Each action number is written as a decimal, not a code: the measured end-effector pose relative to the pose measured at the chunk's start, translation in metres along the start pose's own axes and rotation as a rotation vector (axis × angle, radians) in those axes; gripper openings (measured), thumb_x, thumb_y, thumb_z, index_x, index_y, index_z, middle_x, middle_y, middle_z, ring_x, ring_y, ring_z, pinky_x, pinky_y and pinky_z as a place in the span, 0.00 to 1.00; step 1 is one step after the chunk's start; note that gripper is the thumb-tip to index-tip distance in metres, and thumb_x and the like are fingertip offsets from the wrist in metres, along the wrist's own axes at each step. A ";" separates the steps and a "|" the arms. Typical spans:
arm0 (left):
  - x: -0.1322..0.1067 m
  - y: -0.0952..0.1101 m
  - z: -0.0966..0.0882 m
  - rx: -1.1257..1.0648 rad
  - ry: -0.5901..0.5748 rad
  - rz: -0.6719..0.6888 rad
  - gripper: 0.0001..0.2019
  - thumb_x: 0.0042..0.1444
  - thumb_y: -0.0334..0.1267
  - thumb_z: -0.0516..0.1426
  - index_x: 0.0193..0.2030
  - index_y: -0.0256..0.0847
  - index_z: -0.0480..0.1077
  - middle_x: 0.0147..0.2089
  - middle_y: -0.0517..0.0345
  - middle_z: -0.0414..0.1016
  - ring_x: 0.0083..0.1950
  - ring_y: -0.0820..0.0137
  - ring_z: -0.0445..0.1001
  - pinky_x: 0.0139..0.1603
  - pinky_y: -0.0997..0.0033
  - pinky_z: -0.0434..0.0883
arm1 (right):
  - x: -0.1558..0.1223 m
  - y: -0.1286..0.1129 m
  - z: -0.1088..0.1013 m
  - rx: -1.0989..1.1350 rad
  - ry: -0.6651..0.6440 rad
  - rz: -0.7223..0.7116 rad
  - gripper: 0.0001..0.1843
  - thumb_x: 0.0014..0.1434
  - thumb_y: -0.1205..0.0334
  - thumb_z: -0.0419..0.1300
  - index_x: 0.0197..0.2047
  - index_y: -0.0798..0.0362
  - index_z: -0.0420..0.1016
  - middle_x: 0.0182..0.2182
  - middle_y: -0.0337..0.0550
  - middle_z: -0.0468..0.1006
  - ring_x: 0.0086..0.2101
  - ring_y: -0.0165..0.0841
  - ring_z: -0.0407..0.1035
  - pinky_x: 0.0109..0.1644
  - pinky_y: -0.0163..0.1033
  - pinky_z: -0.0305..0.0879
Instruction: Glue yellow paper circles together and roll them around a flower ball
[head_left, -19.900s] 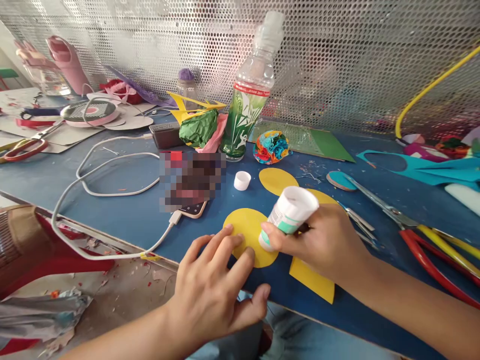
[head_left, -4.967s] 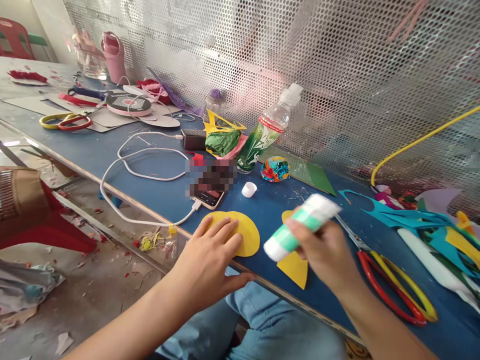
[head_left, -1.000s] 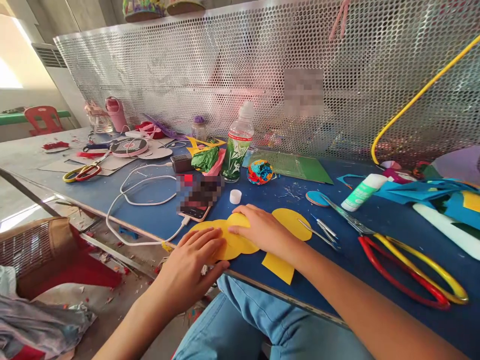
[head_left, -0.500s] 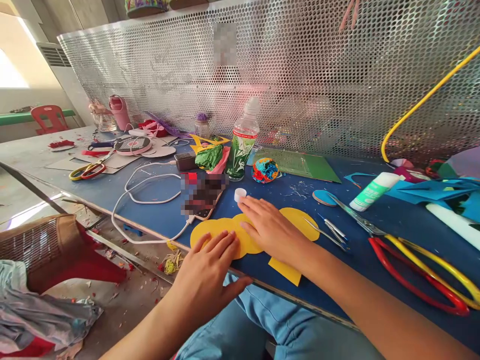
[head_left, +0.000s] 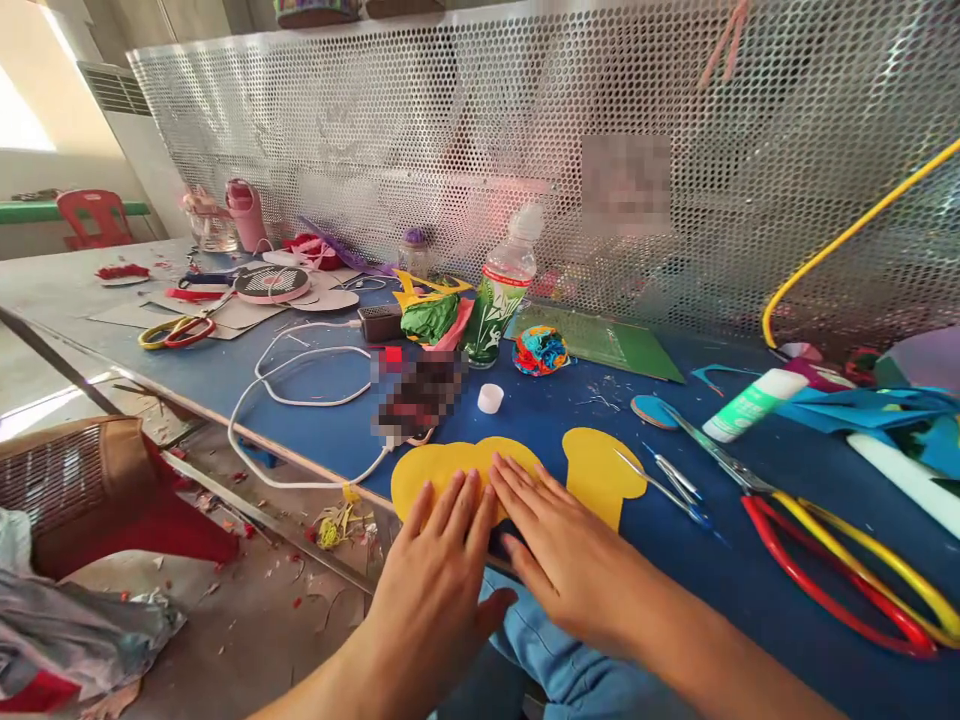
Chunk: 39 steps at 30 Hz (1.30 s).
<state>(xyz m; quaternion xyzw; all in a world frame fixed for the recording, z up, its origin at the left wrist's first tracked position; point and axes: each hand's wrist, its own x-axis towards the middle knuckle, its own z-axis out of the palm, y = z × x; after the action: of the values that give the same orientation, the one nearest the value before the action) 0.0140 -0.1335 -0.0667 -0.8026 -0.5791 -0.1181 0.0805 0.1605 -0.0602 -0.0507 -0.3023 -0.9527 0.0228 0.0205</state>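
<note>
A scalloped yellow paper cutout (head_left: 431, 470) lies at the table's front edge. My left hand (head_left: 442, 570) rests flat on its lower left part, fingers stretched out. Beside it, my right hand (head_left: 562, 550) lies with straight fingers on the cutout's right part, fingertips close to those of the left. Both palms cover some of the paper. Another yellow paper piece (head_left: 596, 465) shows to the right of my right hand, with the tip of pointed tweezers (head_left: 667, 487) over its edge. Beyond the fingers stands a small white cap (head_left: 490, 398).
Large scissors (head_left: 757, 485) with red and yellow handles and a glue stick (head_left: 754, 405) lie at right. Behind the cap are a green-labelled bottle (head_left: 502, 290) and a colourful paper ball (head_left: 541, 350). A phone (head_left: 424, 395) with a white cable (head_left: 300, 402) is at left. A perforated metal screen (head_left: 360, 130) backs the table.
My right hand has moved away from the white cap, down and toward my left hand on the yellow cutout. More of the right yellow piece is uncovered. The view has shifted slightly.
</note>
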 end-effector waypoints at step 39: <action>0.007 -0.021 0.008 0.031 0.330 0.308 0.31 0.52 0.30 0.50 0.65 0.44 0.50 0.58 0.59 0.64 0.53 0.66 0.71 0.46 0.69 0.73 | -0.082 0.186 -0.044 -0.757 -0.047 0.755 0.35 0.52 0.80 0.44 0.63 0.57 0.53 0.27 0.54 0.77 0.27 0.41 0.73 0.27 0.40 0.65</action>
<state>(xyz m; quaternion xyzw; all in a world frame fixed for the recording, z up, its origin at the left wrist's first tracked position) -0.0028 -0.1184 -0.0724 -0.8500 -0.4306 -0.2250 0.2036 0.3370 0.0459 -0.0191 -0.6096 -0.7195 -0.3101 -0.1207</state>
